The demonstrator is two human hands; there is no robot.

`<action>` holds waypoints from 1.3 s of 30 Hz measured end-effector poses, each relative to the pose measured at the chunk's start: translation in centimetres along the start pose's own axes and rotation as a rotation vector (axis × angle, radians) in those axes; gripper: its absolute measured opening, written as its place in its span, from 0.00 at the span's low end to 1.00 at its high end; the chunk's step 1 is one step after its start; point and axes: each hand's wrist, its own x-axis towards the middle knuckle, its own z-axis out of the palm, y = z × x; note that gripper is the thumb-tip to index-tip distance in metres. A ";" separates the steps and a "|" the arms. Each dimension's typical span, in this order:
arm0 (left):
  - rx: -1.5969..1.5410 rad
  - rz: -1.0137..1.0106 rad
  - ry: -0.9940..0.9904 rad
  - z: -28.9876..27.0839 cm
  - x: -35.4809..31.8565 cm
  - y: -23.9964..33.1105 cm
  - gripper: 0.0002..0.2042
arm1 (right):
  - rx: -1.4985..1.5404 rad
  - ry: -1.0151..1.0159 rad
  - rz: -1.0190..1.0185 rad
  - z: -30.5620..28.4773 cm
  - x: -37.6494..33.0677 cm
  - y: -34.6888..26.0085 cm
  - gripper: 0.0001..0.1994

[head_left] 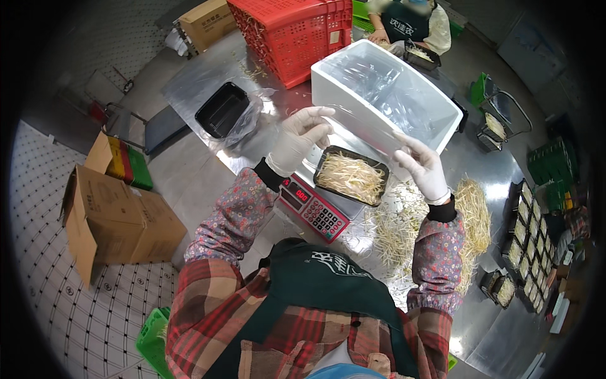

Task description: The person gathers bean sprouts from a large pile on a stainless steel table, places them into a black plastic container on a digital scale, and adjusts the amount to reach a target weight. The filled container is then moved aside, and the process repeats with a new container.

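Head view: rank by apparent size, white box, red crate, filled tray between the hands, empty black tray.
1. White box
2. Red crate, cut off by the frame top
3. Filled tray
4. Empty tray

Trays' real sizes unsure; nearness may differ.

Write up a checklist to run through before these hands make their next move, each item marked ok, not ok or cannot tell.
1. White-gloved left hand gripping the clear plastic film: ok, pinched between thumb and fingers.
2. White-gloved right hand gripping the same film: ok, at its other end.
3. Film free of tears: cannot tell, too transparent here.
4. Black rectangular plastic tray filled: ok, pale bean sprouts are heaped in it.
5. Tray on the scale with the red keypad panel: ok, it appears to sit on the platform.
6. Shiny steel table free of loose sprouts: not ok, they lie scattered right of the scale.
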 end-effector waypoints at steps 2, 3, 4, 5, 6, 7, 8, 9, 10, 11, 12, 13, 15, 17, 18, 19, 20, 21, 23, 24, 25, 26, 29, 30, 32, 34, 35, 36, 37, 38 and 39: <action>-0.124 -0.042 0.151 -1.9 -0.6 -1.6 0.15 | -0.124 0.127 -0.079 -0.7 -0.4 3.8 0.22; -0.183 -0.060 0.226 -2.9 -0.9 -2.7 0.14 | -0.255 0.242 -0.172 -0.1 -0.5 5.8 0.23; -0.238 -0.083 0.280 -3.9 -0.9 -3.9 0.14 | -0.524 0.276 -0.131 0.7 -1.0 8.4 0.28; -0.301 -0.085 0.327 -4.2 -1.0 -5.0 0.13 | -0.610 0.285 -0.186 2.6 -1.4 10.5 0.33; -0.363 -0.089 0.373 -4.4 -1.1 -6.0 0.13 | -0.769 0.232 -0.194 4.9 -2.0 12.0 0.36; -0.426 -0.092 0.421 -4.4 -1.3 -6.9 0.13 | -0.853 0.110 -0.170 7.5 -2.8 12.6 0.37; -0.458 -0.110 0.448 -4.2 -1.6 -7.5 0.13 | -0.992 0.079 -0.200 9.6 -3.3 12.2 0.38; -0.465 -0.115 0.468 -4.3 -1.9 -8.2 0.13 | -0.986 0.092 -0.177 11.4 -3.7 11.5 0.39; -0.478 -0.119 0.477 -4.5 -2.1 -8.8 0.13 | -0.984 0.119 -0.198 11.7 -3.9 11.6 0.39; -0.492 -0.124 0.486 -4.7 -2.3 -9.4 0.13 | -0.986 0.105 -0.182 11.6 -3.8 11.6 0.39; -0.489 -0.136 0.496 -5.0 -2.4 -9.7 0.13 | -0.961 0.088 -0.175 11.2 -3.6 11.4 0.40; -0.491 -0.125 0.496 -5.1 -2.7 -9.5 0.14 | -0.932 0.070 -0.171 11.0 -3.4 10.6 0.40; -0.499 -0.094 0.492 -5.2 -3.1 -8.9 0.15 | -0.624 0.025 -0.187 9.8 -3.5 9.3 0.41; -0.511 -0.060 0.459 -5.6 -3.1 -8.4 0.14 | -0.594 0.018 -0.217 8.1 -3.6 8.0 0.41; -0.497 -0.059 0.464 -5.5 -3.2 -7.9 0.15 | -0.463 0.057 -0.188 7.3 -3.8 7.5 0.40; -0.482 -0.058 0.470 -5.2 -3.3 -7.5 0.15 | -0.332 0.095 -0.161 6.6 -3.8 7.2 0.40; -0.459 -0.059 0.460 -5.0 -3.4 -7.4 0.16 | -0.156 0.170 -0.202 6.1 -3.7 8.2 0.38; -0.430 -0.055 0.455 -5.0 -3.7 -7.3 0.17 | -0.224 0.227 -0.190 5.3 -3.8 7.5 0.37; -0.325 -0.044 0.398 -4.3 -4.6 -7.1 0.20 | 0.251 0.276 -0.072 4.8 -4.3 5.4 0.37; -0.246 -0.037 0.337 -3.1 -5.2 -6.8 0.21 | 0.320 0.316 -0.131 4.4 -4.4 5.7 0.38; -0.166 -0.030 0.283 -1.9 -6.0 -6.3 0.22 | 0.298 0.272 -0.081 4.4 -4.7 5.3 0.39; -0.153 -0.067 0.238 -0.6 -6.8 -5.6 0.24 | 0.277 0.228 -0.032 4.6 -5.4 4.7 0.39; -0.021 -0.154 0.058 0.8 -8.0 -6.9 0.24 | 0.109 0.245 -0.028 5.7 -6.9 6.7 0.34; 0.054 -0.196 0.030 0.6 -7.7 -7.3 0.22 | -0.063 0.274 0.023 5.5 -7.1 8.1 0.27; 0.162 -0.140 0.018 0.0 -6.9 -9.0 0.17 | -0.364 0.331 -0.003 4.7 -6.6 10.0 0.17; 0.428 -0.085 0.076 0.0 -5.0 -8.9 0.15 | -0.605 0.393 -0.143 4.5 -5.0 10.7 0.12; 0.562 -0.057 0.105 0.0 -3.8 -8.7 0.14 | -0.671 0.422 -0.109 4.6 -4.2 10.5 0.13; 0.824 0.230 0.177 -0.1 -2.4 -9.7 0.12 | -0.760 0.420 -0.080 4.6 -3.2 10.8 0.13; 0.923 0.280 0.190 -0.8 -1.3 -10.6 0.13 | -0.848 0.416 -0.052 4.6 -2.2 11.3 0.13; 1.023 0.328 0.205 -1.6 -0.4 -11.6 0.13 | -0.833 0.392 0.015 4.9 -1.3 11.4 0.15; 1.120 0.379 0.216 -2.3 0.1 -12.9 0.14 | -0.792 0.391 0.040 5.0 -1.0 12.4 0.16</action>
